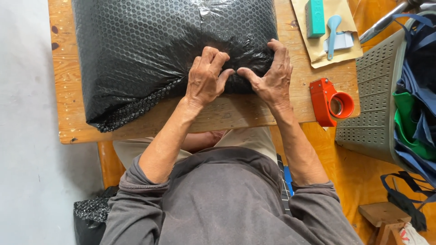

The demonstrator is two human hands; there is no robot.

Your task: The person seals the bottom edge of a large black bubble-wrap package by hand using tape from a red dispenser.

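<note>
From the head view, I look straight down at a wooden table with a big parcel wrapped in black bubble wrap lying across most of it. The parcel sits toward the far side, its near edge close to me and its left corner hanging loose and crumpled near the table's edge.

My left hand presses down on the near edge of the parcel, fingers curled and bunched into the wrap. My right hand is just beside it, fingers spread over the same fold, thumb pointing in toward the left hand. Both hands pinch and hold the wrap together at the middle of that edge, so the grip is closed on the wrap itself, thumbs nearly touching.

To my right, on the table's bare corner, a red tape dispenser rests untouched, near my right wrist. Farther off lies a brown envelope with a green block and a light blue scraper on it. A grey plastic basket with blue and green cloth stands beside the table.

As I judge it, the wrapping is mostly done: the parcel is covered all over. The near fold is gathered but I see no tape on it yet, and the left corner looks loose.
</note>
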